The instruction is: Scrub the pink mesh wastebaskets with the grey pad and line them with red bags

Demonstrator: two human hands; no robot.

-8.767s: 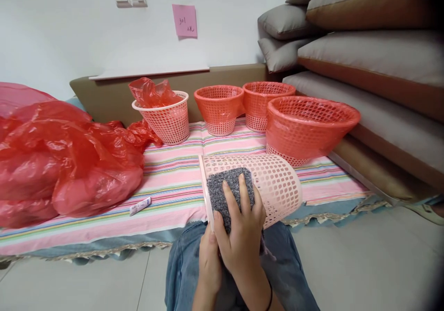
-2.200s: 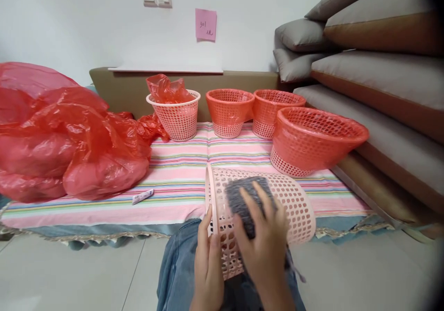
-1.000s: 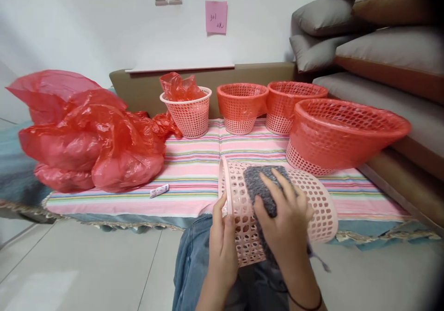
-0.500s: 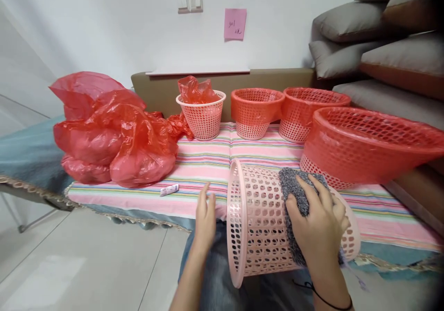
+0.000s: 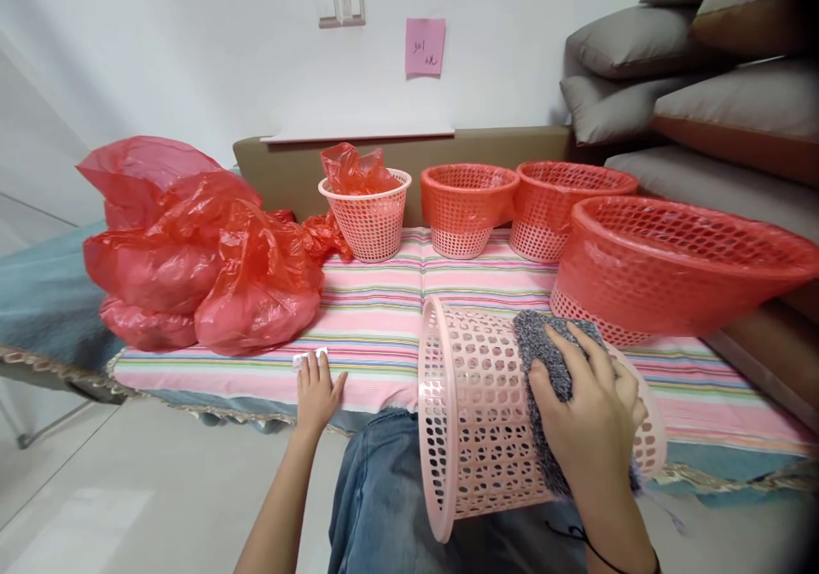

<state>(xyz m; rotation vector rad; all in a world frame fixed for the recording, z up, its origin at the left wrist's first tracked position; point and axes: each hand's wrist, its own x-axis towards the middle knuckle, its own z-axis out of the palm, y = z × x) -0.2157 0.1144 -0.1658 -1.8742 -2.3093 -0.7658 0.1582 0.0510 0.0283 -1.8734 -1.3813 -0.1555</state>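
A pink perforated plastic basket (image 5: pixel 486 429) lies on its side over my lap, its open rim facing left. My right hand (image 5: pixel 585 403) presses a dark grey fuzzy cloth (image 5: pixel 543 361) against the basket's side, fingers bent over it. At the left, my left hand (image 5: pixel 316 391) reaches to the front part of the striped cloth, fingers stretched out. Its fingertips cover part of a small white printed item (image 5: pixel 322 355), too hidden to name. Whether the fingers grip it cannot be seen.
Red plastic bags (image 5: pixel 211 258) lie bunched at the left. A pink basket (image 5: pixel 368 224) holds a crumpled red bag. Red-lined baskets (image 5: pixel 464 207) stand to its right, the largest lined basket (image 5: pixel 640 275) nearest. Grey cushions (image 5: pixel 633 41) are stacked at right, on the striped cloth's (image 5: pixel 377 327) far side.
My left hand has moved left, away from the basket, onto the small white item. My right hand, the grey cloth and the lying basket have barely shifted.
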